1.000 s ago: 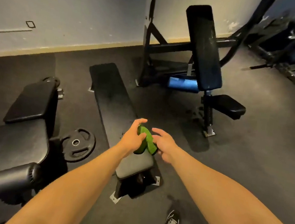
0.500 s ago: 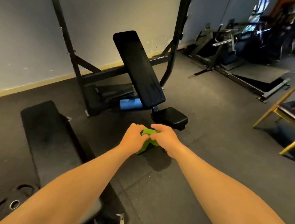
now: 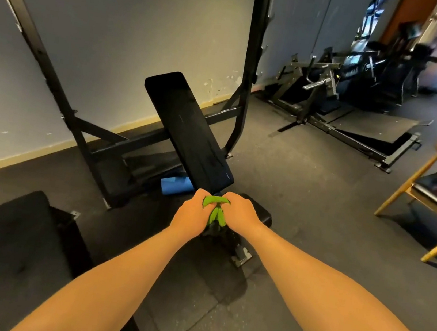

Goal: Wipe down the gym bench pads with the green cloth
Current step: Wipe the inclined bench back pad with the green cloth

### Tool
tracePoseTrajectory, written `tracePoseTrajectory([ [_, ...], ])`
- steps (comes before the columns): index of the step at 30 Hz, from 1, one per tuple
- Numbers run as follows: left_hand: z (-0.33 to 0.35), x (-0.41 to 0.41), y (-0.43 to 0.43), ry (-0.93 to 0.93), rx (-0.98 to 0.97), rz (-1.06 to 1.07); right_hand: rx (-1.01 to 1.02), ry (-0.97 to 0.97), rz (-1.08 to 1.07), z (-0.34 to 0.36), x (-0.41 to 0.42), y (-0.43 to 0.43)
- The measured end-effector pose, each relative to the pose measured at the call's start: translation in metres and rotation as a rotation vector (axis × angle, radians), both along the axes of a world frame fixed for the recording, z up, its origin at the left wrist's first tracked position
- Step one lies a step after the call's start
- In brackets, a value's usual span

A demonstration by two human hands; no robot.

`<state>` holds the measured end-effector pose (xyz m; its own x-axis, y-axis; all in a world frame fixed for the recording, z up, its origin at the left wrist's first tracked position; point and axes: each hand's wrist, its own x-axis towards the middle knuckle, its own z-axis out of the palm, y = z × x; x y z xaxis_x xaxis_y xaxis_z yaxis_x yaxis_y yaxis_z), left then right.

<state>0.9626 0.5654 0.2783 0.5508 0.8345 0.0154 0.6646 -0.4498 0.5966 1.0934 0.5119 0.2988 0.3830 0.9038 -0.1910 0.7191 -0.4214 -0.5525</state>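
Bunched green cloth (image 3: 215, 207), apparently above seat pad (image 3: 262, 213)

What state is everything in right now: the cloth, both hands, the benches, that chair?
green cloth: bunched up, held between both hands, touching no pad.
left hand: fingers curled round the cloth.
right hand: fingers curled round the cloth.
incline bench back pad: tilted up, untouched.
flat bench: lying level, untouched.
wooden chair: upright, orange cable coiled on its seat.
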Motion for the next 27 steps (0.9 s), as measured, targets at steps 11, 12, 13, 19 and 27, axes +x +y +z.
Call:
tracePoseTrajectory([
  [11, 0.044, 0.039, 0.184, -0.271, -0.198, -0.059, 0.300, 0.718, -0.352, 0.033, 0.045, 0.201],
  [12, 0.047, 0.041, 0.201, -0.286, -0.216, -0.062, 0.319, 0.771, -0.384, 0.035, 0.049, 0.222],
  [13, 0.050, 0.042, 0.214, -0.307, -0.252, -0.046, 0.331, 0.819, -0.398, 0.037, 0.052, 0.238],
  [19, 0.052, 0.056, 0.309, -0.487, -0.373, 0.283, 0.324, 1.189, -0.294, 0.035, 0.053, 0.348],
  [27, 0.063, 0.095, 0.481, -0.713, -0.425, 0.463, 0.196, 1.310, -0.093, 0.032, 0.085, 0.507],
])
